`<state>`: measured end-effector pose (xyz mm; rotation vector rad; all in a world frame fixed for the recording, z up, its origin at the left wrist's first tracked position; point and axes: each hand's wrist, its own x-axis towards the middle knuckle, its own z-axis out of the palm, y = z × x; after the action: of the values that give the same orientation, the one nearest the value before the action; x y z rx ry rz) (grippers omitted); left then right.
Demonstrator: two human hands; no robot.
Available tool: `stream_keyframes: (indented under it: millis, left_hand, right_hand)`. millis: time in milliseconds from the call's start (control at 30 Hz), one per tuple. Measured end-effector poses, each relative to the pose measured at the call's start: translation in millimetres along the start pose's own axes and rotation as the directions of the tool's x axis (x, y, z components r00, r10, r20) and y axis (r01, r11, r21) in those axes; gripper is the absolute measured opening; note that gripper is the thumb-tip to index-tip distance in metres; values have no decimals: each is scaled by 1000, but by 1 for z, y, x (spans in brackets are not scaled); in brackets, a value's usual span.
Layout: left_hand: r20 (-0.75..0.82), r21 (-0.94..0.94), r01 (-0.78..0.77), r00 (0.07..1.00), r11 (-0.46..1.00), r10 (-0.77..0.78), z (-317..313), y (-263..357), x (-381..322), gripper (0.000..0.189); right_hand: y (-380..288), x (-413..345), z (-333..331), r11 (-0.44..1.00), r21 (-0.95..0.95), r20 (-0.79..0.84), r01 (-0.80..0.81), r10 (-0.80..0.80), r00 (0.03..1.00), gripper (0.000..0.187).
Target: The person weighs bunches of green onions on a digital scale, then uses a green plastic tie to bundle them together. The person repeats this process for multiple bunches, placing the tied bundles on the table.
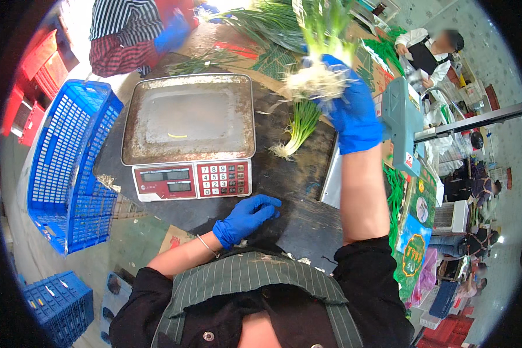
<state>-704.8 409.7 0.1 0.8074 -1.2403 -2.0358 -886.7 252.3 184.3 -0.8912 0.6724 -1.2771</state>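
My right hand, in a blue glove, grips a bunch of scallions above the dark tabletop, with its pale roots towards me and its green leaves away. The bunch is blurred. My left hand, also gloved in blue, rests near the table's front edge, holding nothing, its fingers loosely bent. Just beyond it stands a digital scale with a red key panel. On the scale's worn metal pan lies only a small yellow scrap. A smaller bunch of scallions lies on the table right of the scale.
A blue plastic crate stands tilted left of the scale. Behind are more scallions and a co-worker's blue-gloved hand. At right, a grey-blue device on a metal bar stands near green ties. Other people are farther right.
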Motion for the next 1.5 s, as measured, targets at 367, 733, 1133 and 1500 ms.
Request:
stream_keyframes:
  millis: [367,733,1133,1500]
  left_hand:
    - [-205,63,49,978,997,-36,-22,-15,-55,26]
    - [-239,-127,16,970,992,-46,-22,-29,-81,28]
    - [-432,18,56,901,998,-43,-71,-14,-138,31]
    - [-683,384,-264,563,885,465,-172,153,-170,33]
  right_hand:
    - [238,-40,42,700,413,161,-583,574,803,31]
    - [235,-56,32,555,401,272,-729,687,673,38]
    - [151,-123,-17,741,-629,-234,-234,107,966,39]
    - [92,-104,-11,750,-601,-312,-274,95,945,46]
